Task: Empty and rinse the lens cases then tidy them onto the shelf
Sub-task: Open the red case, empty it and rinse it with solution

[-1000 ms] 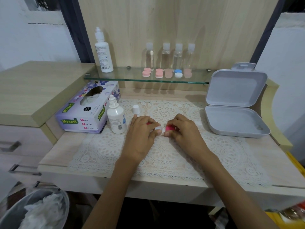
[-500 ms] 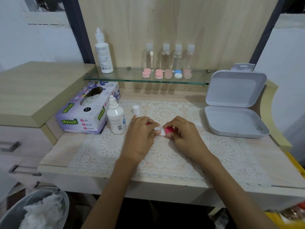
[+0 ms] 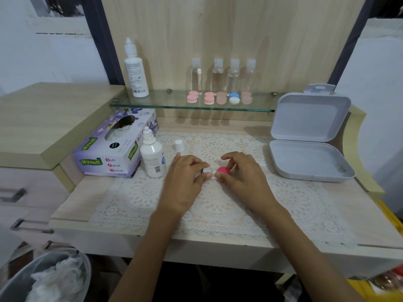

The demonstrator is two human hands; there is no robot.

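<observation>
Baring more of the red cap (image 3: 224, 170), the right grip (image 3: 244, 177) has turned on it and pinches it, while the left grip (image 3: 185, 182) pinches the white cap (image 3: 207, 170) of the lens case (image 3: 214, 175) low on the counter (image 3: 72, 205); light, stiff, likely slick, best held by cap rims.

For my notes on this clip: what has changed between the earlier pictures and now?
The right hand has shifted its fingers back on the pink cap, so more of the cap shows. It still pinches the cap. The left hand still holds the white end of the lens case. Everything else stayed put.
</observation>
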